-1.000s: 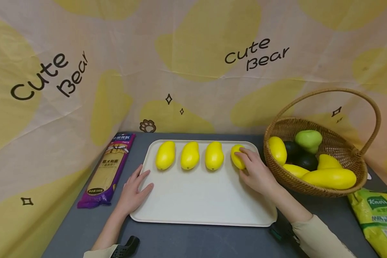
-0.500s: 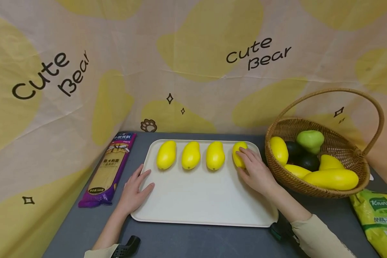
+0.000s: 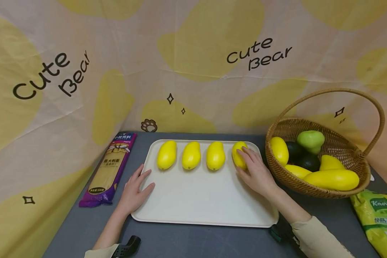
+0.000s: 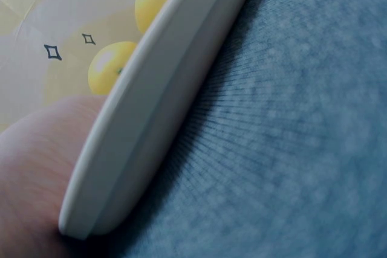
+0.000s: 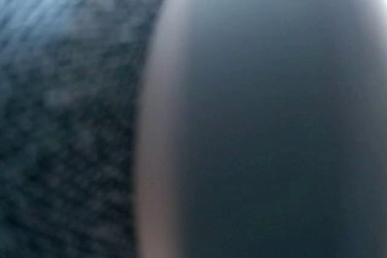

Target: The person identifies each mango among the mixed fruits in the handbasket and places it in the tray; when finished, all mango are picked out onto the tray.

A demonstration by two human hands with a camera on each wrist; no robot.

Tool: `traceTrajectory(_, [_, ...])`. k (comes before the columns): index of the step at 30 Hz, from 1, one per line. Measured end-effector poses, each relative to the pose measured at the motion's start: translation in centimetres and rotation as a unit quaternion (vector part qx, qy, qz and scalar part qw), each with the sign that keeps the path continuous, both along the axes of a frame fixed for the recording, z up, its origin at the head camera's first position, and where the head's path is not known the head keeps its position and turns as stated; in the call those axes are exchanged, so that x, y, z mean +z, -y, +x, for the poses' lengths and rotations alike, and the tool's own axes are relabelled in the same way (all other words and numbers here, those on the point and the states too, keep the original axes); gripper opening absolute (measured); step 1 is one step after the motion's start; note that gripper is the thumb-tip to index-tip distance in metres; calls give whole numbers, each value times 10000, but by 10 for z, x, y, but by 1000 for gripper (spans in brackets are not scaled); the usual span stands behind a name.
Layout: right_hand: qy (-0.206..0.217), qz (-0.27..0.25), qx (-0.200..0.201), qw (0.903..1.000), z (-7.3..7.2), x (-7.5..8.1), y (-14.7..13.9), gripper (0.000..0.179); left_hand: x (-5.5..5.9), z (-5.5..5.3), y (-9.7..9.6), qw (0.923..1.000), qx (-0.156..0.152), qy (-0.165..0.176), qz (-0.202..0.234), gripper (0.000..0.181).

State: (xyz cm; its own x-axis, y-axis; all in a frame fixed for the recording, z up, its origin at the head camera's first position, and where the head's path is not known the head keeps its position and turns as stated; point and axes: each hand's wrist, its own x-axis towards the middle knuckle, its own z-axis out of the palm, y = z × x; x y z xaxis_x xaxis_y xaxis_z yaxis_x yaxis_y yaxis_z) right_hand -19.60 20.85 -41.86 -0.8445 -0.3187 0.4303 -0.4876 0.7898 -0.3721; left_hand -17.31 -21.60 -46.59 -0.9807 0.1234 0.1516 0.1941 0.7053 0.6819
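Along the far side of a white tray [image 3: 196,200] lie three yellow mangoes, the left one [image 3: 166,154], the middle one [image 3: 191,155] and another [image 3: 215,156]. At the row's right end my right hand [image 3: 256,173] holds a fourth-place mango [image 3: 238,154] by its right side, fingers over it and thumb near its lower end; part of it is hidden. My left hand [image 3: 136,191] rests with spread fingers on the tray's left rim. In the left wrist view, that hand [image 4: 45,167] is beside the tray rim [image 4: 142,107]. The right wrist view is mostly blurred tray edge [image 5: 260,119].
A wicker basket [image 3: 278,179] at the right holds a green fruit [image 3: 310,141], dark avocado-like fruit [image 3: 309,162] and several yellow ones. Its tall handle arches overhead. A purple pasta packet [image 3: 108,170] lies left of the tray, a yellow-green Knorr bag [image 3: 378,218] at the right edge.
The mango under my right hand has turned slightly straighter, and the fingers have shifted a little on it. My left hand stays on the tray rim.
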Motion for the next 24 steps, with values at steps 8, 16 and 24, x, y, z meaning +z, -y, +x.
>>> traceTrajectory(8, [27,-75,-93,9999,-2,-2,0,57,1,0,1,10000,37,3,7,54])
traceTrajectory(16, [6,-98,-104,9999,-2,-3,0,56,0,1,1,10000,15,-25,47,54])
traceTrajectory(24, [106,-72,-243,9996,2,-1,0,57,2,1,0,10000,-11,72,2,55])
